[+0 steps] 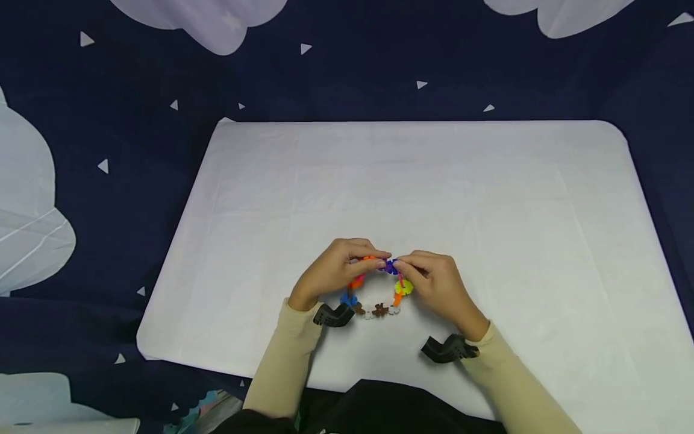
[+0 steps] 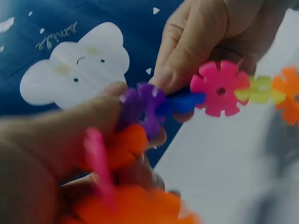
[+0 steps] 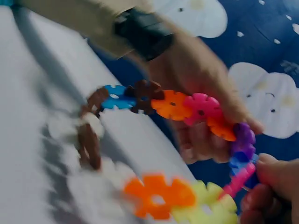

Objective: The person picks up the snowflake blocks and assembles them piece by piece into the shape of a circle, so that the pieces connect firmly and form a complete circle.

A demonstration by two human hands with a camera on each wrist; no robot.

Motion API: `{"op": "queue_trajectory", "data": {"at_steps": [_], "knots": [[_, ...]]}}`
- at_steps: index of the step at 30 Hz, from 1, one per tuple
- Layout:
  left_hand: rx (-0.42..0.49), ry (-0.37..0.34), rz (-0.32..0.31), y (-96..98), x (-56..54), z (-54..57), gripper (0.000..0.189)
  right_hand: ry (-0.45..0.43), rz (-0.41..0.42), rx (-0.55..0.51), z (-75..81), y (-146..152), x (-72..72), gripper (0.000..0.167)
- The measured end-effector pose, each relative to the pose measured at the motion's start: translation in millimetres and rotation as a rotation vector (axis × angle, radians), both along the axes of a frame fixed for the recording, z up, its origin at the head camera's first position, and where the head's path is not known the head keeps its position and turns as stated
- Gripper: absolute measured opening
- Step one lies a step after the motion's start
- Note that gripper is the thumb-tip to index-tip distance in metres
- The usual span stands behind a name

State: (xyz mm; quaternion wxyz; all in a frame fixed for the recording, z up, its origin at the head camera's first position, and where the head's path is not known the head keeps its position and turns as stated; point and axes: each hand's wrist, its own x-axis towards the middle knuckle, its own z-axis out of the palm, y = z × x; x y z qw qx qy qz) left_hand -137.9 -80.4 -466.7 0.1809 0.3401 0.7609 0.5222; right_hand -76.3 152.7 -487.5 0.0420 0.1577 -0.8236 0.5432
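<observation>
A ring of notched, flower-shaped plastic discs, slotted edge to edge, is held up between both hands above the table. In the left wrist view my left hand (image 2: 70, 135) pinches the purple disc (image 2: 152, 95) and the orange disc beside it. My right hand (image 1: 436, 280) pinches the blue disc (image 3: 239, 158), which meets the purple one; fingertips partly hide that joint. Beyond the blue disc come a pink disc (image 2: 210, 77), a yellow disc (image 3: 205, 210) and an orange disc (image 3: 156, 189). Brown, white and light-blue discs (image 3: 112, 102) make up the ring's near side.
A white-covered table (image 1: 434, 187) lies under the hands, its far edge against a dark blue cloth (image 1: 352, 72) printed with clouds and small triangles. Black wrist devices (image 1: 447, 349) sit on both forearms. The person's dark clothing borders the near edge.
</observation>
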Motion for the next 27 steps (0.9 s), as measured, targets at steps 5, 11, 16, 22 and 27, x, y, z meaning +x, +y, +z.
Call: {"op": "queue_trajectory", "data": {"at_steps": [5,11,16,22,27], "knots": [[0.043,-0.201,0.063,-0.4,-1.4,-12.4,0.038,-0.206,0.002,-0.089,-8.3,4.3,-4.0,0.015],[0.087,-0.275,0.138,-3.3,-0.7,-18.6,0.046,-0.427,-0.091,-0.266,-16.8,8.1,-8.0,0.021],[0.101,-0.307,0.152,-6.9,0.6,-21.0,0.043,-0.546,-0.126,-0.436,-20.9,7.8,-9.9,0.026],[0.115,-0.259,0.148,-7.3,-1.0,-24.8,0.046,-0.571,-0.152,-0.501,-27.2,7.5,-9.7,0.026],[0.146,-0.291,0.181,-5.6,-2.7,-31.8,0.048,-0.623,-0.164,-0.59,-27.9,7.2,-7.1,0.024]]}}
